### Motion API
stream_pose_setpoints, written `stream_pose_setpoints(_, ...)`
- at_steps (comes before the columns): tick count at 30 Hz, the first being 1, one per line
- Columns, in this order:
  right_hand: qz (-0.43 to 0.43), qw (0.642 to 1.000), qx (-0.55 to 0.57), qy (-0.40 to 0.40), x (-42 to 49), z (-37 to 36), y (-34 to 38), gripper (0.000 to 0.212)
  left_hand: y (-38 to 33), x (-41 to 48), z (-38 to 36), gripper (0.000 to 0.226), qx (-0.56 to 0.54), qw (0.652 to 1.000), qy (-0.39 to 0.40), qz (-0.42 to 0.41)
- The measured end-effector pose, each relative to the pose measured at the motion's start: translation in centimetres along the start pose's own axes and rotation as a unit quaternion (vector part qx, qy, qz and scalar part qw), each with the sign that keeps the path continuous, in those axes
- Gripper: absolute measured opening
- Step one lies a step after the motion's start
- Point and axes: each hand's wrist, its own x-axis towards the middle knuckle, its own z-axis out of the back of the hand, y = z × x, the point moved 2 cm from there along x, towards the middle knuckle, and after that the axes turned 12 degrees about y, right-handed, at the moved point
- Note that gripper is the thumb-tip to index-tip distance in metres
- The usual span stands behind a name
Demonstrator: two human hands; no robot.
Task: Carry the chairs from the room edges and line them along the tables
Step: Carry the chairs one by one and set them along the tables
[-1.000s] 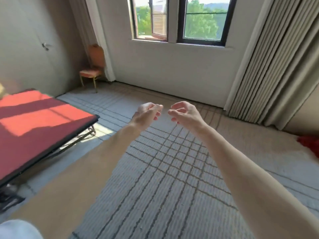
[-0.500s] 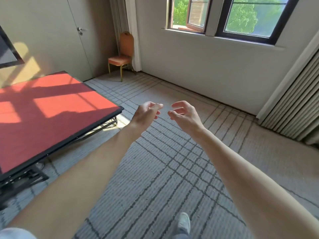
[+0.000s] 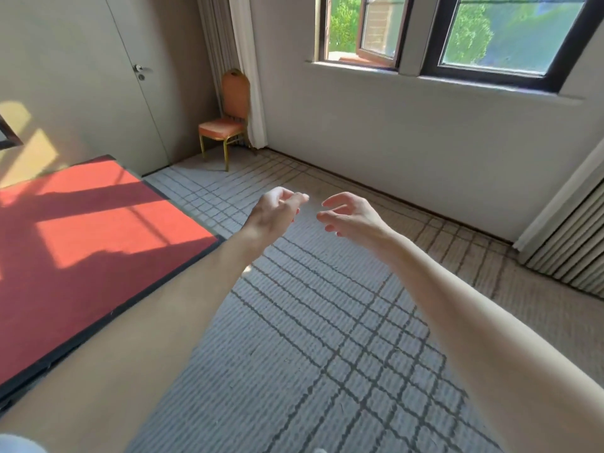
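I am looking down across a room with both arms reaching out ahead of me. My left hand (image 3: 273, 215) and right hand (image 3: 351, 217) are hanging in the middle of the frame, near each other but not touching. Both are gripping nothing, their fingers loosely curled.

The chair (image 3: 228, 117) is standing upright in the far corner, upper centre-left of the frame. It has an orange seat and back on a gold frame. It is sitting just beside a pale curtain (image 3: 243, 60), well apart from my hands.

The table (image 3: 81, 230) is filling the left side. Its top is red with a dark edge, and sunlight is falling across it in bright patches between shadows. My left forearm is crossing over its near corner.

The carpet (image 3: 310, 322) is running under my arms, grey ribbed with a dark grid of lines, giving way to beige toward the wall (image 3: 392, 135). A closed door (image 3: 98, 76) is showing at upper left. A window (image 3: 457, 34) is showing green trees at upper right, its left pane standing ajar. Pleated drapes (image 3: 572, 243) are hanging at the right edge.
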Motion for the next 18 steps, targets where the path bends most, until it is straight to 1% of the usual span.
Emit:
stream_pose_setpoints(5, 0.0, 1.0, -0.013, -0.012, 11.1, 4.4, 1.8, 0.032, -1.0, 10.2, 3.6, 0.032, -0.001, 1.0, -0.022, -0.012)
stream_pose_setpoints(9, -0.008, 0.999, -0.041, 0.007, 18.4, 5.9, 1.9, 0.031, 1.4, 16.2, 6.3, 0.033, 0.022, 1.0, -0.021, -0.003)
stream_pose_setpoints(12, -0.014, 0.998, -0.054, 0.016, 24.9, 6.4, 2.1, 0.03, 2.9, 22.0, 9.1, 0.04, -0.014, 0.998, -0.056, 0.007)
stream_pose_setpoints(14, -0.015, 0.998, -0.061, 0.022, 29.2, 6.3, 1.8, 0.029, 4.2, 25.7, 10.8, 0.039, -0.025, 0.997, -0.068, 0.012)
stream_pose_setpoints(16, -0.017, 0.997, -0.07, 0.03, 35.4, 6.1, 1.5, 0.03, 6.1, 31.3, 13.5, 0.04, -0.032, 0.997, -0.07, 0.02)
stream_pose_setpoints(18, -0.018, 0.997, -0.074, 0.027, 39.7, 6.1, 1.5, 0.031, 7.3, 35.3, 15.5, 0.043, -0.033, 0.997, -0.072, 0.026)
